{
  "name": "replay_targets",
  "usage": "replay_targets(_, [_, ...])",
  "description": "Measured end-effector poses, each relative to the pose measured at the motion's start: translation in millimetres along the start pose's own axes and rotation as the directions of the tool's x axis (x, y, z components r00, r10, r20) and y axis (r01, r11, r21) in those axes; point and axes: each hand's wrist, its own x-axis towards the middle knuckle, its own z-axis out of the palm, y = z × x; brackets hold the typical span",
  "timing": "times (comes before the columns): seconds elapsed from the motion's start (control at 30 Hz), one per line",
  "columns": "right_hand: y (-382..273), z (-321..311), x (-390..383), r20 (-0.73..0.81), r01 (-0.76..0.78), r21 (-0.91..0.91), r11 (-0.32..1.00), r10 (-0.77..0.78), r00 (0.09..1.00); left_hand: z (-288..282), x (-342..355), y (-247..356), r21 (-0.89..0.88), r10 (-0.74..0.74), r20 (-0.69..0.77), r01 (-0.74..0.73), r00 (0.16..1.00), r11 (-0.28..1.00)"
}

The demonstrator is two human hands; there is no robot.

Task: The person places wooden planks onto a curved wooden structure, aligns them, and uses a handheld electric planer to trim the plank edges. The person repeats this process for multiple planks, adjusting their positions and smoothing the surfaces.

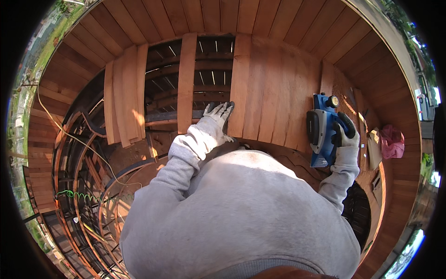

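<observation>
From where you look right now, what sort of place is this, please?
It looks like an open-air work site, perhaps inside an unfinished wooden boat: a curved plank wall rises ahead and at both sides, dark beams show between boards, and the right hand holds a blue power planer.

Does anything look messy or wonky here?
A little: the bunch of planks left of the left hand has uneven lower ends, unlike the neater row of boards beside the blue power planer. Nothing looks clearly broken.
</observation>
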Motion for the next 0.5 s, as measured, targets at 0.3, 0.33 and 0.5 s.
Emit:
replay_targets(0.3, [1, 1, 6, -0.029, 0.028, -0.099, 0.995, -0.031, 0.999, -2, 1, 5, -0.042, -0.017, -0.058, 0.015, 0.998, 0.999])
replay_targets(0.33, [0, -2, 7, -0.029, 0.027, -0.129, 0.991, -0.031, 0.999, 3, 2, 2, -0.059, -0.001, -0.099, -0.004, 0.995, 0.998])
replay_targets(0.5, [0, -1, 12, -0.031, 0.081, -0.276, 0.958, -0.093, 0.995, -2, -2, 6, 0.000, -0.041, -0.053, 0.041, 0.998, 0.999])
